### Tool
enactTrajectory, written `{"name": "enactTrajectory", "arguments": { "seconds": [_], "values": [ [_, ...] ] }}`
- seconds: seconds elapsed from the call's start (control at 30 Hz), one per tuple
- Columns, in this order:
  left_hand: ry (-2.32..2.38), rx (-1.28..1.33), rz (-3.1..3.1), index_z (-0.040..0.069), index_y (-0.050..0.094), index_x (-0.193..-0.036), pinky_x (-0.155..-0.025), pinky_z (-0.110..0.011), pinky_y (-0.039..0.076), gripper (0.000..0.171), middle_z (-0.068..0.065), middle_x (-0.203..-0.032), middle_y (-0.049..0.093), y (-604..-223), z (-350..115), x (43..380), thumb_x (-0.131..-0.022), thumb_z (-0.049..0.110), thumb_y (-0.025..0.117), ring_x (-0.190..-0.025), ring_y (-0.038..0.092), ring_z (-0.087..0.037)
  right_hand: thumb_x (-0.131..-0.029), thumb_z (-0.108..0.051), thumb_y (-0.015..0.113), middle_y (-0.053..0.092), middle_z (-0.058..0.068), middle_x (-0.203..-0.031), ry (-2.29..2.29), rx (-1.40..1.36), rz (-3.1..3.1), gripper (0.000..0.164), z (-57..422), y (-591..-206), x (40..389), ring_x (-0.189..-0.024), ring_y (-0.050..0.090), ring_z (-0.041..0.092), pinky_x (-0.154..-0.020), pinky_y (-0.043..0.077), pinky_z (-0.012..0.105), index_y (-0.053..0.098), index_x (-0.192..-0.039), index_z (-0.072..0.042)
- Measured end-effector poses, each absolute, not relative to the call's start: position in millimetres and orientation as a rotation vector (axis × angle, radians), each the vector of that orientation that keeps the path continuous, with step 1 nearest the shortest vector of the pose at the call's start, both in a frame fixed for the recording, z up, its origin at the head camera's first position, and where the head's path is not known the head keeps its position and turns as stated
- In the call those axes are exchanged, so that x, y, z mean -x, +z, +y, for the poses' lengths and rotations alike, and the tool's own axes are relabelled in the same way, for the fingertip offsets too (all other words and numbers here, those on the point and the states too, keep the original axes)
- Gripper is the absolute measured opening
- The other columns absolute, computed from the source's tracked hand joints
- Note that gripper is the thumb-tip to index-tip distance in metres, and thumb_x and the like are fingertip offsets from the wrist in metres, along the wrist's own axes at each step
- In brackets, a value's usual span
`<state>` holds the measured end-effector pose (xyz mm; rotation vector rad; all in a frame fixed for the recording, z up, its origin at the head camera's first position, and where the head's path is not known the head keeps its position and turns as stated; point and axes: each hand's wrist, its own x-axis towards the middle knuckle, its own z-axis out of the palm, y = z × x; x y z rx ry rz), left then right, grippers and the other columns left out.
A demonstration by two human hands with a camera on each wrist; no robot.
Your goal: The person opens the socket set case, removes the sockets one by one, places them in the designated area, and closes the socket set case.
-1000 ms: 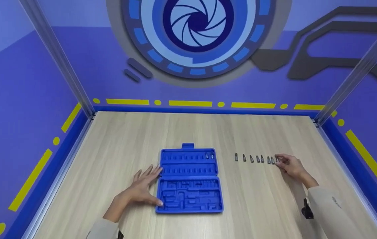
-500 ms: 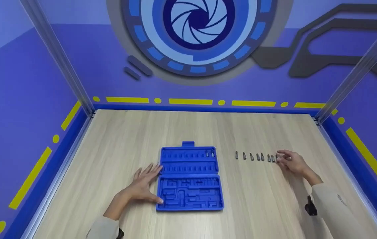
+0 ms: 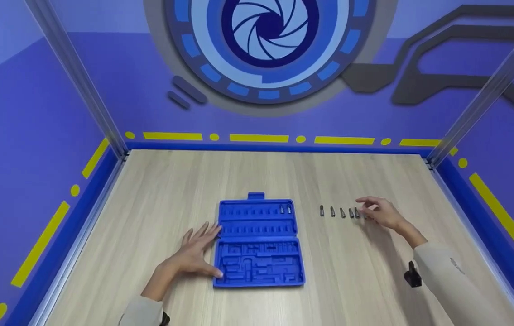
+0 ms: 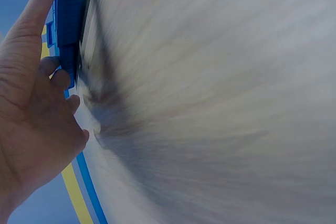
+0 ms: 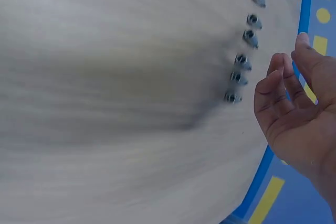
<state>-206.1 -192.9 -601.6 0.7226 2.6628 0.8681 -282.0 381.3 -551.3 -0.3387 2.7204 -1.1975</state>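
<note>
A blue plastic bit case (image 3: 259, 271) lies unfolded on the table, its upper half (image 3: 257, 221) holding two screwdriver bits (image 3: 285, 209) in the top right slots. My left hand (image 3: 193, 256) rests along the left side of the case with spread fingers, the thumb touching its lower left corner. Right of the case, several metal screwdriver bits (image 3: 342, 213) stand in a row. My right hand (image 3: 383, 213) hovers over the right end of this row and hides some bits in the head view. In the right wrist view, the fingers bend loosely apart from the thumb, and no held bit shows.
The wooden table (image 3: 170, 181) is closed in by blue printed panels (image 3: 247, 90) at the back and sides. Metal frame posts (image 3: 75, 77) rise at the back corners. A latch tab (image 3: 256, 195) sticks out from the far edge of the case.
My right hand has moved left from the row's right end and now covers bits that showed before. The left hand and the case have stayed in place.
</note>
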Motion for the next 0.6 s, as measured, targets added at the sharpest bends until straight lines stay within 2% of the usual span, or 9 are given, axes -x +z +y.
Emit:
{"name": "enactTrajectory", "arguments": {
  "seconds": [0.27,0.6],
  "values": [
    [0.867,-0.71,2.673,0.008,0.021,-0.163,-0.12,-0.075,0.0,0.136,-0.018,-0.17,0.021,-602,-192,206,-0.06,0.058,0.094,-0.157,0.011,-0.049,-0.101,-0.013,0.064,0.066,0.027,-0.111,-1.3,0.384,2.582,0.041,344,-557,289,-0.073,0.061,0.013,-0.058,0.048,0.021,0.058,-0.136,0.008],
    [0.915,-0.705,2.642,0.009,0.021,-0.164,-0.12,-0.074,-0.002,0.134,-0.018,-0.17,0.021,-601,-193,204,-0.061,0.055,0.094,-0.157,0.009,-0.049,-0.101,-0.006,0.062,0.064,0.033,-0.114,-1.388,0.504,2.443,0.037,289,-563,291,-0.069,0.055,0.011,-0.056,0.043,0.018,0.059,-0.135,0.01]
  ]
}}
